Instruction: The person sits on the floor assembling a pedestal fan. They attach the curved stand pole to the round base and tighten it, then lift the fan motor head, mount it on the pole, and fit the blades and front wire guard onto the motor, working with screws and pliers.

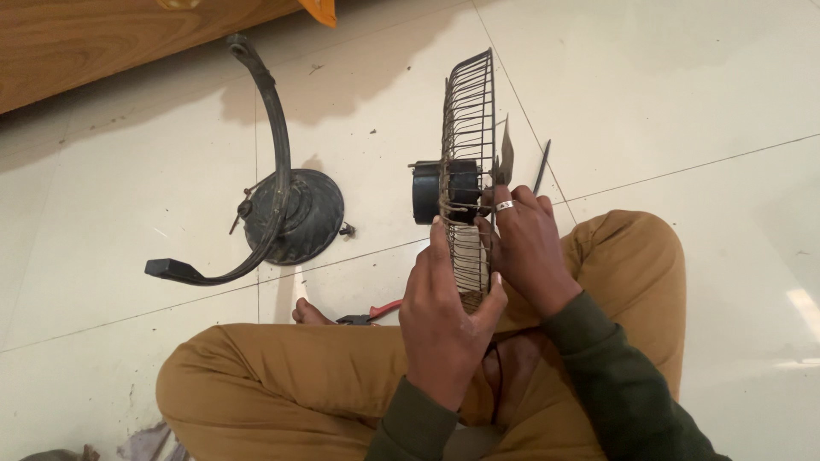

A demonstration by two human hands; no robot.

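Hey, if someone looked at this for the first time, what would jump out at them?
First, the rusty wire fan guard with its black motor, held on edge at centre by the left hand and the ringed right hand. Next, the black fan base with its curved yoke, lying on the white tiled floor to the left. Red-handled pliers peek out beside the bare foot.

**No boxes, labels or screens here**

I look all around me and I see no packages, no labels, no signs and no screens. Nothing on the floor near me has a sticker or a tag that I can make out. A small orange corner (320,10) pokes in at the top edge, but so little of it shows that I cannot tell what it is.
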